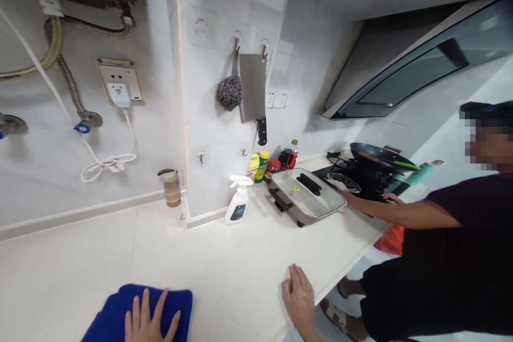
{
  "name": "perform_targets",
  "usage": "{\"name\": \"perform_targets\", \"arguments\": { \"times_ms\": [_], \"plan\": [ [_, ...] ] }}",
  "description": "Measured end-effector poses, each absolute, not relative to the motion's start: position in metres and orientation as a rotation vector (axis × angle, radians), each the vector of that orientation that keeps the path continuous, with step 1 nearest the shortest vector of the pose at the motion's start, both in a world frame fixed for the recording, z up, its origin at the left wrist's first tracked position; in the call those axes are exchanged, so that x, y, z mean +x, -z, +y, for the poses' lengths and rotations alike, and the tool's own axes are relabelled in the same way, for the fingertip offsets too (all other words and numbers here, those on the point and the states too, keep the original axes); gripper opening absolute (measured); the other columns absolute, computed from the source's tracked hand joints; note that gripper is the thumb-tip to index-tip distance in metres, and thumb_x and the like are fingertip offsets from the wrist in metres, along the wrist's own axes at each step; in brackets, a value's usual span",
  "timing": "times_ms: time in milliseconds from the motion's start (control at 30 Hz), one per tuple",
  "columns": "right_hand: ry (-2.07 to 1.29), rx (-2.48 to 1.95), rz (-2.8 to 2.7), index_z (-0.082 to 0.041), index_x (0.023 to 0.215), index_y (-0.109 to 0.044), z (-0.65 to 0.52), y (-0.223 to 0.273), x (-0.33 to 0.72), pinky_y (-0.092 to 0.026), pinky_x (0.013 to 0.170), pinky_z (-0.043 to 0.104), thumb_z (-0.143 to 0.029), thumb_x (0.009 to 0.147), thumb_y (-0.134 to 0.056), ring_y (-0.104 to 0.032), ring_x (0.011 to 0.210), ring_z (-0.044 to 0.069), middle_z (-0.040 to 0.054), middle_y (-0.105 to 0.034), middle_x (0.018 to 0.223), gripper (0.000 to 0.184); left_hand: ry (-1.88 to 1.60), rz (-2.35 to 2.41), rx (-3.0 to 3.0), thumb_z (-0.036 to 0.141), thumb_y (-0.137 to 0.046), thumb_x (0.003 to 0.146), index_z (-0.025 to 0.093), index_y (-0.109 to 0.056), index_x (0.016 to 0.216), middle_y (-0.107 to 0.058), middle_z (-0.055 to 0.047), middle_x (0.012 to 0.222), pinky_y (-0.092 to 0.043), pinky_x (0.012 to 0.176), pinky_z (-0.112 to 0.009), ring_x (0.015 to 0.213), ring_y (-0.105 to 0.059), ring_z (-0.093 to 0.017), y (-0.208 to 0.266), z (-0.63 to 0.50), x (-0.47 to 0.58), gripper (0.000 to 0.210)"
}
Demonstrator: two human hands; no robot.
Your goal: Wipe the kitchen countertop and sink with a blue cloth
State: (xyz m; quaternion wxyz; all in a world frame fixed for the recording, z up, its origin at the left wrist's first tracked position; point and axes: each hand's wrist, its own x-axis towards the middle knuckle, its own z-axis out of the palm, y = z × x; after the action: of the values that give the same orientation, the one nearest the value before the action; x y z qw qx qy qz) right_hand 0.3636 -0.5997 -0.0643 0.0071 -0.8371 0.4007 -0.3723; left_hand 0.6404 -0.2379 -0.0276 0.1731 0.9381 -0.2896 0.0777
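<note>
My left hand (150, 320) is flat on the blue cloth (138, 312), fingers spread wide, palm pressing it onto the counter (224, 262) near the front edge. Spread out like that I cover most of the cloth, so it probably won't bunch up under me. My right hand (298, 299) holds nothing. It lies flat with the fingers close together, right at the counter's edge, well apart from the cloth, and it looks like I'm just leaning on it.

Stuff on the wall is hung off the counter, I guess to keep the surface free: one cleaver (253, 91) and one scrubber (230, 92) on hooks, side by side. One white plug (119, 94) sits in the socket with its cord looped below.

Along the back, things are shoved against the wall: one spray bottle (238, 200), one jar (172, 187) by the corner, then a little cluster of condiment bottles (259, 165). I count about four or five, hard to tell since they overlap.

One electric pan (306, 195) with its lid on sits just beside the stove. One wok (379, 156) is up on the stove (360, 179) with a green-handled tool resting in it.

Another person (449, 246) in a dark shirt stands at the stove, both hands reaching down around it.
</note>
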Motion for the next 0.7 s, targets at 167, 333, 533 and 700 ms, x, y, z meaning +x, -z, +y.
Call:
{"name": "perform_targets", "arguments": {
  "times_ms": [167, 333, 533, 700],
  "plan": [
    [1.138, -2.627, 1.307, -0.012, 0.127, -0.058, -0.598, 0.06, 0.362, -0.044, 0.102, 0.051, -0.035, 0.096, -0.036, -0.054, 0.122, 0.034, 0.0197, -0.06, 0.131, 0.045, -0.282, -0.652, 2.785, 0.058, -0.044, 0.088, 0.022, -0.049, 0.148, -0.036, -0.018, 0.161, -0.025, 0.119, -0.064, 0.153, -0.019, -0.042, 0.001, -0.244, 0.698, 0.07],
    [1.077, -2.643, 1.312, -0.01, 0.126, -0.059, -0.596, 0.056, 0.359, -0.044, 0.102, 0.051, -0.036, 0.095, -0.035, -0.054, 0.123, 0.035, 0.0198, -0.061, 0.131, 0.047, -0.328, -0.473, 2.945, 0.055, -0.052, 0.09, 0.018, -0.046, 0.149, -0.034, -0.026, 0.159, -0.024, 0.118, -0.062, 0.149, -0.025, -0.048, -0.021, -0.26, 0.726, 0.07],
    [1.121, -2.68, 1.255, -0.01, 0.124, -0.061, -0.599, 0.059, 0.353, -0.05, 0.095, 0.049, -0.038, 0.093, -0.037, -0.059, 0.119, 0.036, 0.0199, -0.062, 0.129, 0.048, -0.295, -0.373, 2.974, 0.047, -0.055, 0.092, 0.018, -0.047, 0.148, -0.036, -0.026, 0.158, -0.023, 0.119, -0.064, 0.148, -0.027, -0.048, -0.019, -0.268, 0.715, 0.063],
    [1.111, -2.644, 1.24, -0.016, 0.119, -0.066, -0.606, 0.058, 0.349, -0.056, 0.085, 0.051, -0.044, 0.087, -0.041, -0.064, 0.109, 0.038, 0.018, -0.065, 0.124, 0.049, -0.446, -0.328, 2.976, 0.044, -0.054, 0.093, 0.015, -0.049, 0.147, -0.037, -0.028, 0.157, -0.023, 0.116, -0.069, 0.148, -0.024, -0.05, -0.009, -0.275, 0.702, 0.061]
  ]
}}
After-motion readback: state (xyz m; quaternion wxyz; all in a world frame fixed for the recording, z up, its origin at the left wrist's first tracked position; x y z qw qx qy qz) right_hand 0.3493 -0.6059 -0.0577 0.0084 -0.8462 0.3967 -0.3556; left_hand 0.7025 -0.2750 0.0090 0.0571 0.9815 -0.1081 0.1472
